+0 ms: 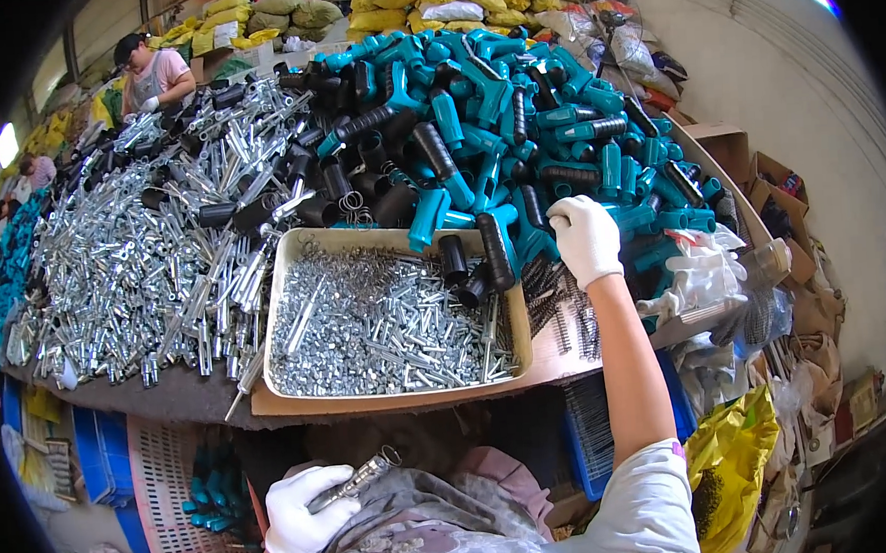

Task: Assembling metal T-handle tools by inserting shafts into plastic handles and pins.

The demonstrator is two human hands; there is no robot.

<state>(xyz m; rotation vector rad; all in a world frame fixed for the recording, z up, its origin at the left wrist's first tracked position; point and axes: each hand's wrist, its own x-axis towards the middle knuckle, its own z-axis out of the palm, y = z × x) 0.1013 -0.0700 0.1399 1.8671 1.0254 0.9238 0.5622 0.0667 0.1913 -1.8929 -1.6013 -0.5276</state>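
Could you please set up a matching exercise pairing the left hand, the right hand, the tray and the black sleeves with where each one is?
Things:
1. left hand
2. right hand
3. tray
4. black sleeves

Places:
A. lying in the tray's far right corner
B. on the board at the table's near edge, filled with small silver parts
C. low by the lap, holding a silver metal part
D. stretched out onto the teal handles

Pairs: 1-C, 2-D, 3-B, 4-A

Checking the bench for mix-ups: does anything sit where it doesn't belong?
Yes. Several black rubber sleeves lie in the far right corner of the metal tray, which otherwise holds small silver screws and springs. They look spilled over from the pile of teal handles behind it.
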